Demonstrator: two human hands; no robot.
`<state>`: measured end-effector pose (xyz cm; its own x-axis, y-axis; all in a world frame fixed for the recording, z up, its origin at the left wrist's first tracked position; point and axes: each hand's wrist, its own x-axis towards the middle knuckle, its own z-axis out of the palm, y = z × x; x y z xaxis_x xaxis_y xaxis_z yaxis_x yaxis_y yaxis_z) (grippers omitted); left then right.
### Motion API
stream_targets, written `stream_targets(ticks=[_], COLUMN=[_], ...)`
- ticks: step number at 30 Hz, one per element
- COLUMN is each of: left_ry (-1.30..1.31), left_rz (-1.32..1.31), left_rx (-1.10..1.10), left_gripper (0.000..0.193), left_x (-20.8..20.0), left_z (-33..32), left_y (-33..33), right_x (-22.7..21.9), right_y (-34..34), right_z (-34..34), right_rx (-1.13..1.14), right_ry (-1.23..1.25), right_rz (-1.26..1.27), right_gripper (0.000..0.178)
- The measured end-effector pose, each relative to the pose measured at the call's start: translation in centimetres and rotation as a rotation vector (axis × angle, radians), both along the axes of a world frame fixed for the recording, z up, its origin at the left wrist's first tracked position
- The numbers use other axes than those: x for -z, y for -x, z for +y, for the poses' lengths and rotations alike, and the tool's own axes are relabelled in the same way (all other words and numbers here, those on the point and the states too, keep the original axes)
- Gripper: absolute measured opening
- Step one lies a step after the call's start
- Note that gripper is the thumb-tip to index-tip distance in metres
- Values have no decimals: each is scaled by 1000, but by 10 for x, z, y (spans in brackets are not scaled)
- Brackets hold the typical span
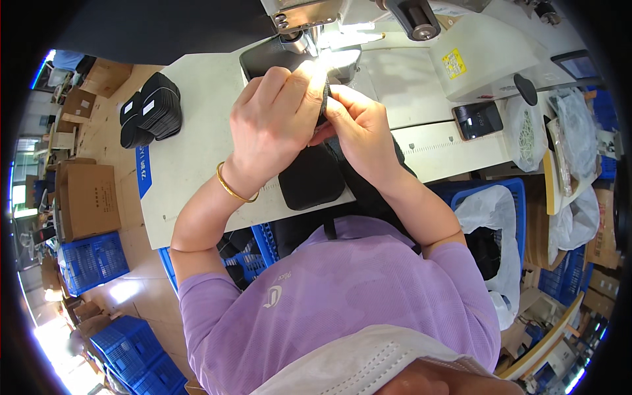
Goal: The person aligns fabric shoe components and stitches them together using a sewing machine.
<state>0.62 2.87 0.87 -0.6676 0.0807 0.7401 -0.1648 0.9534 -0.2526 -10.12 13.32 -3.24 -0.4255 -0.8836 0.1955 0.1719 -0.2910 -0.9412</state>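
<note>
Now the left hand [271, 122] and right hand [361, 135] grip a black piece [324, 108] between them, below the machine head [308, 17]; yellow sticker [453, 64] far right, lettered blue strip [143, 172] left.

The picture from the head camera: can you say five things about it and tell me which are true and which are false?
1. The left hand and right hand are both at a small black piece. True.
2. A bracelet is on the right wrist. False: the gold bracelet is on the left wrist.
3. Stacked black pieces sit toward the left of the pale table. True.
4. The shirt is green. False: the purple shirt shows.
5. A dark phone-like device lies right of the hands. True.
</note>
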Motion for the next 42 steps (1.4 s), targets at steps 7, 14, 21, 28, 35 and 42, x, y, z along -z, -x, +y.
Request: stream_targets(ticks=[7,14,21,28,35,42], left_ry=[-3,-205,-2186,-2436,-1663,-908], left_rz=[11,135,439,-102,-20,80], left_rx=[9,91,253,254,108,-77], left_gripper=[35,34,20,26,13,28], left_x=[0,7,34,74,77,90], left_z=[-8,-16,-64,-186,-181,-166], left_y=[3,-7,-4,-3,23,16], right_x=[-3,-4,8,24,29,49], right_y=[4,8,25,44,47,58], right_z=[-5,2,27,64,77,71], right_rx=[-17,-13,-81,-20,43,437], right_ry=[-8,-61,-128,-270,-238,-415], right_rz=[-1,105,38,76,44,997], right_gripper=[24,25,26,25,24,61])
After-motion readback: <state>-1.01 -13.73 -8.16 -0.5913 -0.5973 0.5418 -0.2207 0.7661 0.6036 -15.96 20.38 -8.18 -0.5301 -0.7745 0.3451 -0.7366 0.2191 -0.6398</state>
